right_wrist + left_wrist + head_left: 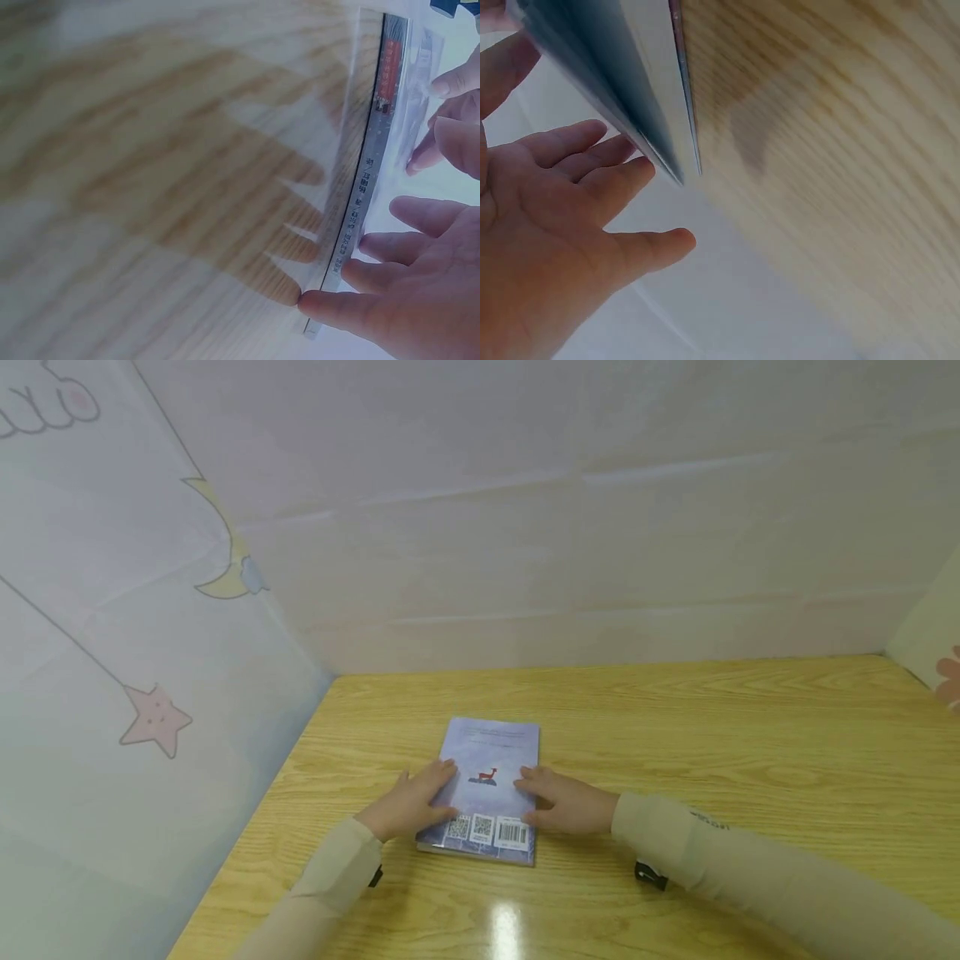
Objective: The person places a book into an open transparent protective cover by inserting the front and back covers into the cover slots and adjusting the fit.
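Observation:
A closed paperback book [491, 752] with a pale purple back cover, a small red deer picture, and printed codes near its front edge lies flat on the wooden table. My left hand [408, 802] rests along the book's left edge, fingertips on the cover. On the opposite side, my right hand [572, 802] touches the right edge with its fingers spread. The left wrist view shows the page side of the book [649, 45] beside slightly bent, loose fingers. In the right wrist view, the printed spine [367, 172] faces the camera, and fingertips touch it.
The wood-grain table [712, 735] extends far to the right of the book. A pale cloth wall [570, 552] rises behind it, and another with a pink star [156, 720] borders the left edge. Dark wrist devices show beneath both sleeves.

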Available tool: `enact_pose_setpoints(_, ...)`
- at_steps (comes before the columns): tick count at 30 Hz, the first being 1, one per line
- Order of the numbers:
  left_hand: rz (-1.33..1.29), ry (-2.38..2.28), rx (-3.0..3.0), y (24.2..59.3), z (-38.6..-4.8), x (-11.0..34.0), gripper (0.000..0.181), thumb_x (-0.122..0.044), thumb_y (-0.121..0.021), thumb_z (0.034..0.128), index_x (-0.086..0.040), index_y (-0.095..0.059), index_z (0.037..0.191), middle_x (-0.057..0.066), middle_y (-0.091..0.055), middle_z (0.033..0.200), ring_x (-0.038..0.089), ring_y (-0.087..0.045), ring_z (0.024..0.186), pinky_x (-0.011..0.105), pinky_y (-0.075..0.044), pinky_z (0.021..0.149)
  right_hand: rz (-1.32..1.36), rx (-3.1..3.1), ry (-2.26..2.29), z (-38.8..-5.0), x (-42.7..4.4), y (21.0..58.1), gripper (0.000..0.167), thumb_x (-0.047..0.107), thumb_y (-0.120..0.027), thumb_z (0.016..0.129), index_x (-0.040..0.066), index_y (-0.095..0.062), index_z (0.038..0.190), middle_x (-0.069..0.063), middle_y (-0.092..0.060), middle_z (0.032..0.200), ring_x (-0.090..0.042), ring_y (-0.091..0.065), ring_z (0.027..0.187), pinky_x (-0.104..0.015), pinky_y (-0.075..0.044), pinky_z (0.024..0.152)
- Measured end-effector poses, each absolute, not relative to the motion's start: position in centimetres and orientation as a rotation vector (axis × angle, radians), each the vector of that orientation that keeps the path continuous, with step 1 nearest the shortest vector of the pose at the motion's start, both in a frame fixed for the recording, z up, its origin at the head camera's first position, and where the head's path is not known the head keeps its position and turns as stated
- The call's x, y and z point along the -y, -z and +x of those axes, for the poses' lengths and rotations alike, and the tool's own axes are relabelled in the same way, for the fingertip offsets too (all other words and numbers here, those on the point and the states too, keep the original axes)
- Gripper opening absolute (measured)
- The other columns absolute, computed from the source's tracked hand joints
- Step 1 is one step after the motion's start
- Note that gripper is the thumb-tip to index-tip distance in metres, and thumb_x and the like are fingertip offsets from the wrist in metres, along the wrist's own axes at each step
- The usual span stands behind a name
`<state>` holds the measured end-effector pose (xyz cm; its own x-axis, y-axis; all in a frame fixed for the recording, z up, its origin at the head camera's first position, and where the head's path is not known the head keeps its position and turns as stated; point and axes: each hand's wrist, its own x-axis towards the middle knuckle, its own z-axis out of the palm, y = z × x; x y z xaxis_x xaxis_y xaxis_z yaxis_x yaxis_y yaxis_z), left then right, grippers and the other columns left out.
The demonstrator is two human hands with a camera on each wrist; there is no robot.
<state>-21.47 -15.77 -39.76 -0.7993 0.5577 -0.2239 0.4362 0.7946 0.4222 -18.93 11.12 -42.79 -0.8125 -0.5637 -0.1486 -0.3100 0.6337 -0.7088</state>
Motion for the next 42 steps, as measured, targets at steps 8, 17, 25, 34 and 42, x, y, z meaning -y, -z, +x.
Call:
enact_pose_setpoints(8,0.714,-0.472,-2.604,40.5,-21.4,15.4,0.084,-0.036,-0.071,0.0881,0.009,-0.030,0.147,0.022,-0.022,0.157,0.036,-0.017,0.145,0.065,-0.007,0.111,-0.717,-2.512,0.929,-19.1,-11.2,43.1,0.055,0.030,-0.058,0.097,-0.003,-0.047,0.141,-0.024,-0.025,0.155,-0.043,-0.017,0.143,-0.054,-0.016,0.114)
enact_pose_setpoints(17,0.713,-0.451,-2.621,41.1,-21.2,15.0,0.085,-0.033,-0.072,0.0859,0.011,-0.030,0.146,0.023,-0.019,0.157,0.037,-0.015,0.145,0.063,-0.010,0.111,-0.721,-2.502,0.933,-19.1,-11.2,42.8,0.052,0.028,-0.058,0.097,-0.004,-0.050,0.138,-0.024,-0.026,0.154,-0.043,-0.017,0.143,-0.054,-0.017,0.114)
enact_pose_setpoints(25,0.919,-0.293,-2.666,40.6,-19.9,12.2,0.068,-0.024,-0.074,0.0855,0.011,-0.047,0.136,0.026,-0.038,0.147,0.043,-0.035,0.136,0.050,-0.031,0.110,-0.715,-2.467,1.067,-19.5,-11.5,42.8,0.046,0.022,-0.057,0.098,-0.005,-0.052,0.134,-0.027,-0.033,0.150,-0.045,-0.024,0.140,-0.056,-0.019,0.113)
enact_pose_setpoints(34,0.736,-0.021,-2.834,40.9,-18.6,7.1,0.067,-0.052,-0.066,0.0876,0.012,-0.067,0.106,0.028,-0.050,0.137,0.049,-0.048,0.122,0.047,-0.053,0.087,-0.457,-2.460,1.431,-19.9,-12.1,42.2,0.034,0.012,-0.051,0.099,-0.010,-0.056,0.125,-0.026,-0.057,0.128,-0.043,-0.049,0.123,-0.054,-0.039,0.102)
enact_pose_setpoints(42,0.497,0.174,-2.841,40.9,-18.2,3.2,0.076,-0.058,-0.066,0.0824,0.011,-0.067,0.113,0.040,-0.043,0.135,0.057,-0.044,0.122,0.047,-0.054,0.085,-0.209,-2.351,1.631,-19.7,-13.0,41.7,0.037,0.012,-0.050,0.099,-0.012,-0.050,0.128,-0.026,-0.055,0.128,-0.035,-0.053,0.114,-0.047,-0.048,0.087)
